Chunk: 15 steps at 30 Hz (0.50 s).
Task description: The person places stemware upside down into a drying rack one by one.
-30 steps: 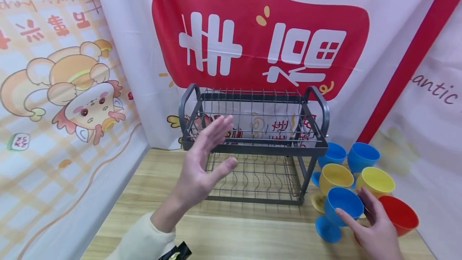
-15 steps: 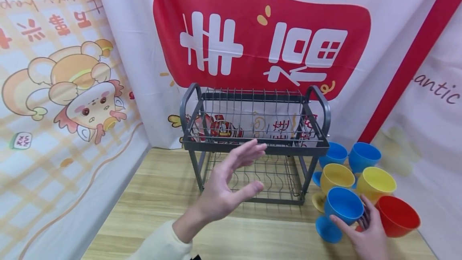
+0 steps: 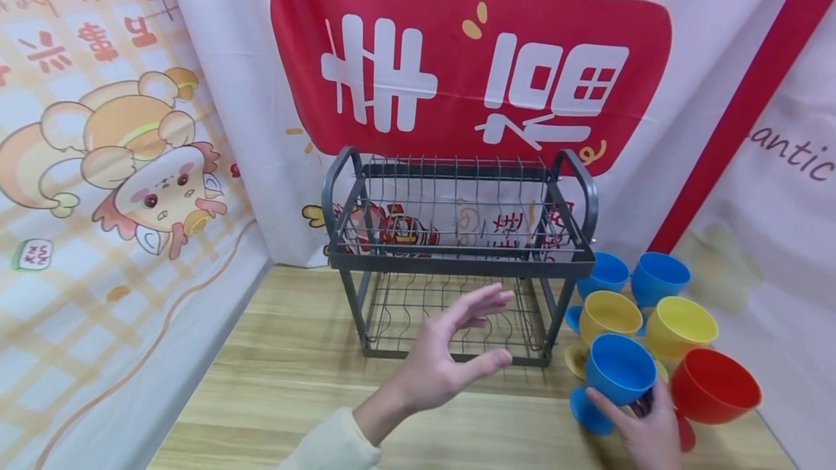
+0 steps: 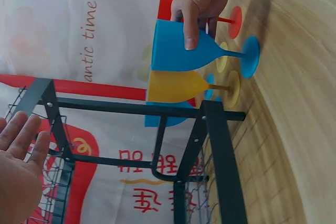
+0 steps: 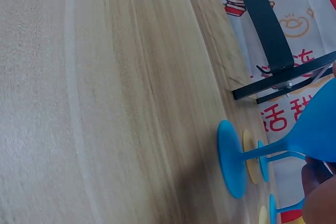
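A blue plastic goblet [image 3: 617, 376] stands at the front of the goblet group on the right. My right hand [image 3: 646, 426] grips its bowl, the thumb on the near side and the fingers round behind. The left wrist view shows that thumb lying along the blue bowl. In the right wrist view the round foot [image 5: 231, 158] of this goblet is right at the wooden table. My left hand [image 3: 451, 361] hovers in front of the dark two-tier dish rack [image 3: 457, 263], its fingers relaxed and nothing in them.
Behind the gripped goblet stand two yellow goblets [image 3: 610, 314] and two more blue goblets [image 3: 660, 278]. A red goblet [image 3: 718, 386] is just right of the right hand. Printed cloth [image 3: 130, 129] hangs along the back and sides of the wooden table [image 3: 261, 383].
My left hand has moved right and down, from before the rack's left side to its lower right. My right hand has closed in round the blue goblet's bowl, away from the red one.
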Available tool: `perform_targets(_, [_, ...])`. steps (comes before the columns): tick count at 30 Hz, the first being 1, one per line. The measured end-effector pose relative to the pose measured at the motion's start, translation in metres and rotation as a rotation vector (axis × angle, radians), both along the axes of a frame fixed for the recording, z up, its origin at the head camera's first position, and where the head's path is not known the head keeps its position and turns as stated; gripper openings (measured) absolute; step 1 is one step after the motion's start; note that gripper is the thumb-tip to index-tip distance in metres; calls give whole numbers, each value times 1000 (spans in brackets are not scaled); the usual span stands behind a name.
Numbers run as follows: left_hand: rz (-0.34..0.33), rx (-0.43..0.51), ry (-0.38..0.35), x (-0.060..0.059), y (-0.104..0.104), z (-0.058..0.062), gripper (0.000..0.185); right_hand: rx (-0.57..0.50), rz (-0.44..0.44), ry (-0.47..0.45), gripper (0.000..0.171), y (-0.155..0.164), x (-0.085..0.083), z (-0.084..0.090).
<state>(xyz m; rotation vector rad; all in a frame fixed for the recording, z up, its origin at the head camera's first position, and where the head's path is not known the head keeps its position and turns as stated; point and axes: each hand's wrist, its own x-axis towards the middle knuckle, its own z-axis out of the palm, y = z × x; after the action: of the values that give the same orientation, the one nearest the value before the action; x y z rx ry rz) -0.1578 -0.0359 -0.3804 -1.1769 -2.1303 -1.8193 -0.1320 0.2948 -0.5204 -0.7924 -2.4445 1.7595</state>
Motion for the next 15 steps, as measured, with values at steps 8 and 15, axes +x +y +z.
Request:
perform_targets(8, [-15,-61,-79,-6,17,-22,73,33,30,-4,142,-6,4,-1])
perform_targets(15, [-39,-134,-142,-9,30,-43,73,192,149,27,124,-28,13,10])
